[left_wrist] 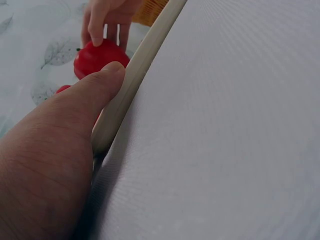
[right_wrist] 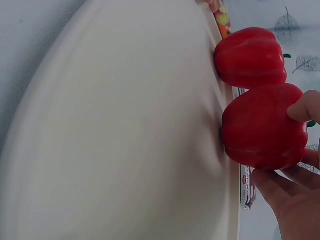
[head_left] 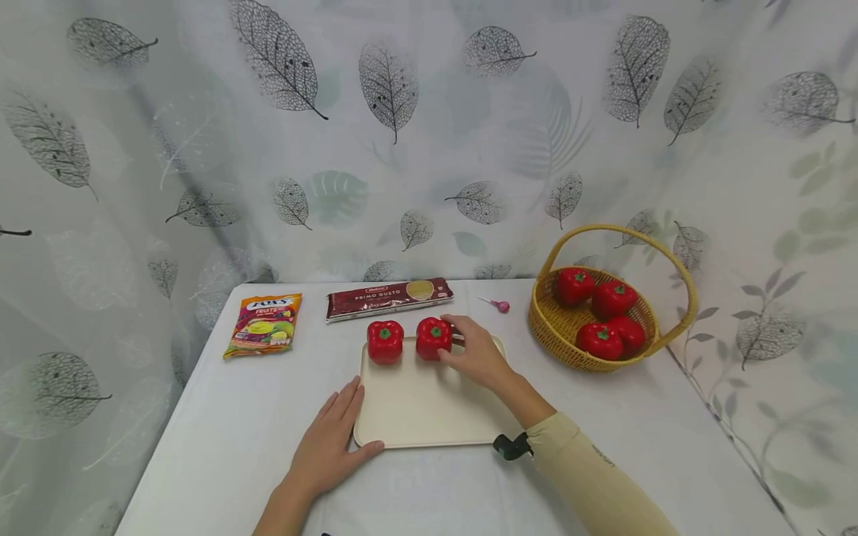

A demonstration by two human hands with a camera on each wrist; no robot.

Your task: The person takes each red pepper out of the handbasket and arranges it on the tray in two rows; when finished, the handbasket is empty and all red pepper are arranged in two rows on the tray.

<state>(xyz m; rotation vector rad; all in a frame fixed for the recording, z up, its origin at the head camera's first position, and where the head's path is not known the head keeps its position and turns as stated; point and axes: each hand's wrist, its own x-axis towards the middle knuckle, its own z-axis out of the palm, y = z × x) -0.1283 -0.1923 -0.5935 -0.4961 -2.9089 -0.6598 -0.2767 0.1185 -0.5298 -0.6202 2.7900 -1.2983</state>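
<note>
Fingers and thumb of my right hand are round a red bell pepper at the back of the cream tray. The right wrist view shows the thumb on the side of this pepper and fingertips beneath it. Just left of it, a second bell pepper stands upright in the tray's back left corner. My left hand rests at the tray's front left corner, its fingers straight along the left side. In the left wrist view its thumb lies against the tray rim.
A yellow wicker basket with several red peppers stands at the back right. Behind the tray lie a dark red biscuit packet and a pink lollipop. A bright sweets bag is at the back left. A leaf-print curtain hangs behind the white table.
</note>
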